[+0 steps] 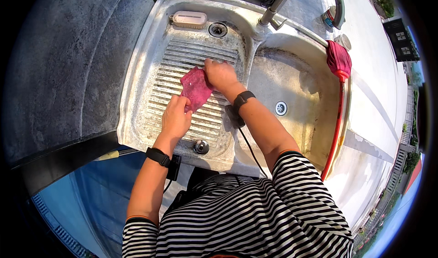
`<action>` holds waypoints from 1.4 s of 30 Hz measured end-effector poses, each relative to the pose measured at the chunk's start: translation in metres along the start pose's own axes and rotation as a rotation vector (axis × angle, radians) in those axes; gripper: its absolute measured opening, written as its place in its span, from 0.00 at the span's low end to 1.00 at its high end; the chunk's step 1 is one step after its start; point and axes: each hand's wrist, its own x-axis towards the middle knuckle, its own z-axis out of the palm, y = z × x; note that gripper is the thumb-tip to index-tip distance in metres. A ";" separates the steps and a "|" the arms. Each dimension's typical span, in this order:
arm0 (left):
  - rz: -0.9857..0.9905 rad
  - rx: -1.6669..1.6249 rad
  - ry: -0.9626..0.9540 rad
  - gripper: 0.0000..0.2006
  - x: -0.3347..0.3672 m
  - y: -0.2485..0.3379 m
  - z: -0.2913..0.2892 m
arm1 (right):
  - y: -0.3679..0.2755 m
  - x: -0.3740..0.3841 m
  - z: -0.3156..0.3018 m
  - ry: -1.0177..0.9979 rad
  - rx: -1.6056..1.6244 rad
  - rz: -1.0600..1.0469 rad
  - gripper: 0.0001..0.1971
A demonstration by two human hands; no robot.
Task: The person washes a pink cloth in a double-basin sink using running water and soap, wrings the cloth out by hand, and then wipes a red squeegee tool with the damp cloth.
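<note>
Sink (141, 66) of pale, stained metal fills the middle, its ribbed washboard on the left and a deep basin (296, 89) on the right. Red hose (336, 125) runs along the basin's right rim. Pink cloth (195, 88) lies on the ribs, left hand (175, 118) pinching its near edge, right hand (221, 74) pressing its far corner. Scrub brush (189, 19) sits at the far rim.

A short-sleeved shirt (255, 217) in black and white stripes, its sleeve hems edged in orange. Each wrist wears a black band — the left (158, 156) carries a small black box, the right (243, 97) another, with a thin black cable trailing down.
</note>
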 end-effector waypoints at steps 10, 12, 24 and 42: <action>0.067 0.166 0.025 0.17 0.004 0.008 0.012 | 0.229 -0.013 -0.085 0.464 1.196 0.926 0.10; 0.039 0.179 0.010 0.16 0.004 0.010 0.013 | 0.237 0.008 -0.098 0.654 1.467 0.885 0.10; -0.009 0.183 -0.018 0.17 0.003 0.010 0.012 | 0.245 0.018 -0.088 0.717 1.802 0.564 0.15; 0.145 0.178 -0.110 0.25 -0.012 -0.002 0.024 | -0.011 -0.102 -0.012 -0.121 0.255 -0.267 0.25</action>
